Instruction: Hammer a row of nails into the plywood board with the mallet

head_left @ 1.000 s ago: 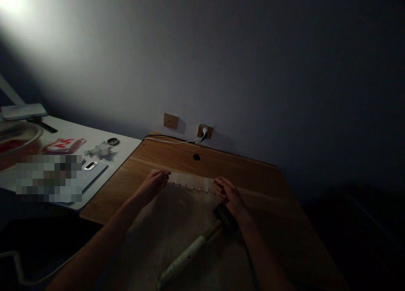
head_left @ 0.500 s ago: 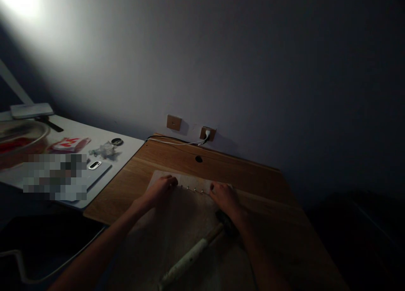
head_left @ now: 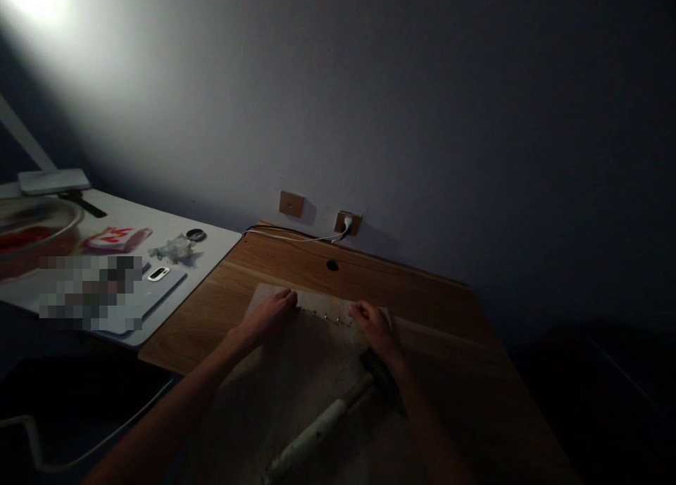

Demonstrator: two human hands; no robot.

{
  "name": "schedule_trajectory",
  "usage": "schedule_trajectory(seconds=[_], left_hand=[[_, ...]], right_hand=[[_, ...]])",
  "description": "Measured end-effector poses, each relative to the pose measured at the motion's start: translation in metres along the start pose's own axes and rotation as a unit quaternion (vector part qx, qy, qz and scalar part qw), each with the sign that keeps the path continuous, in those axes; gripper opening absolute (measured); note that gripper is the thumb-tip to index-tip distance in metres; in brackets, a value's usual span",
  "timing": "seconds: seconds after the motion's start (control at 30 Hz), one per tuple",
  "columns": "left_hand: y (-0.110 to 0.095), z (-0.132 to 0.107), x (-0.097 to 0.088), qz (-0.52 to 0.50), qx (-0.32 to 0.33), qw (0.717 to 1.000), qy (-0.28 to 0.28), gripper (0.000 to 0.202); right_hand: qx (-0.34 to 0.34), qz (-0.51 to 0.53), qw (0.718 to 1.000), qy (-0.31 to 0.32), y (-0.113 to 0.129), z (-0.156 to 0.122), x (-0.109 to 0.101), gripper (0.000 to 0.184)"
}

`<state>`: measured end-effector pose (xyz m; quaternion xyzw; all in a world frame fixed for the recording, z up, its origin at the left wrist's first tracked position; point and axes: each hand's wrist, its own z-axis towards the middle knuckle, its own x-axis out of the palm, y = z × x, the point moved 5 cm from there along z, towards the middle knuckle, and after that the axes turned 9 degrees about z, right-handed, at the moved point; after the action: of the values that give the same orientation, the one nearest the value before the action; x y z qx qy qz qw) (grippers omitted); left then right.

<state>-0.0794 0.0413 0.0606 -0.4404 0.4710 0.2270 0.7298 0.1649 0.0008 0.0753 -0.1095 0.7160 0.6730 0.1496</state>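
A row of several small shiny nail-like pieces (head_left: 326,318) crosses the far part of a pale board (head_left: 296,372). At the row's left end, my left hand (head_left: 272,312) is closed with its fingertips pressed together. My right hand (head_left: 372,326) is pinched at the right end, close to the last pieces. Whatever either hand pinches is too small and dark to make out. A hammer (head_left: 324,421) lies slantwise across the board, its pale-wrapped handle toward me and its dark head beside my right forearm.
Under the board is a wooden desk (head_left: 448,372). Two wall sockets (head_left: 291,203) sit behind it, one with a plug and cables. On the white table (head_left: 222,240) at left are a flat device (head_left: 166,288), a red-and-white packet (head_left: 119,238), crumpled plastic (head_left: 174,249) and a lamp (head_left: 53,181).
My right fingertips have shifted slightly left and up, exposing a bit more of the row's right end. My left hand has barely moved, and the hammer lies as before.
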Motion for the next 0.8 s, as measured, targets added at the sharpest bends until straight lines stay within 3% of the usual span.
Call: schedule_trajectory(seconds=[0.1, 0.17, 0.23, 0.3, 0.4, 0.43, 0.5, 0.63, 0.8], left_hand=[[-0.003, 0.004, -0.006, -0.039, -0.028, 0.998, -0.045, 0.013], [-0.002, 0.006, -0.008, -0.125, -0.074, 0.987, -0.065, 0.016], [0.001, 0.007, -0.004, -0.289, -0.143, 0.945, -0.054, 0.02], [0.003, 0.004, 0.003, -0.501, -0.208, 0.84, -0.039, 0.019], [-0.001, 0.0, 0.011, -0.733, -0.259, 0.628, -0.029, 0.01], [-0.002, -0.002, 0.012, -0.771, -0.268, 0.577, -0.024, 0.008], [-0.005, -0.003, 0.013, -0.809, -0.286, 0.513, -0.012, 0.006], [-0.009, -0.005, 0.012, -0.812, -0.337, 0.476, -0.016, 0.012], [-0.017, -0.006, -0.006, -0.843, -0.325, 0.417, -0.096, 0.017]], right_hand=[[-0.008, -0.121, 0.993, 0.01, -0.001, 0.001, 0.008, 0.018], [-0.008, -0.186, 0.982, 0.03, 0.002, 0.0, 0.014, 0.009], [-0.009, -0.236, 0.97, 0.049, 0.006, -0.002, 0.018, 0.007], [-0.01, -0.273, 0.96, 0.065, 0.01, -0.003, 0.02, 0.011], [-0.009, -0.299, 0.951, 0.076, 0.015, -0.003, 0.021, 0.012], [-0.008, -0.299, 0.951, 0.077, 0.015, -0.002, 0.021, 0.011], [-0.004, -0.286, 0.955, 0.076, 0.015, 0.0, 0.021, 0.007], [-0.006, -0.202, 0.977, 0.064, 0.018, 0.004, 0.022, 0.007], [0.002, 0.014, 0.999, 0.042, 0.026, 0.005, 0.017, 0.011]])
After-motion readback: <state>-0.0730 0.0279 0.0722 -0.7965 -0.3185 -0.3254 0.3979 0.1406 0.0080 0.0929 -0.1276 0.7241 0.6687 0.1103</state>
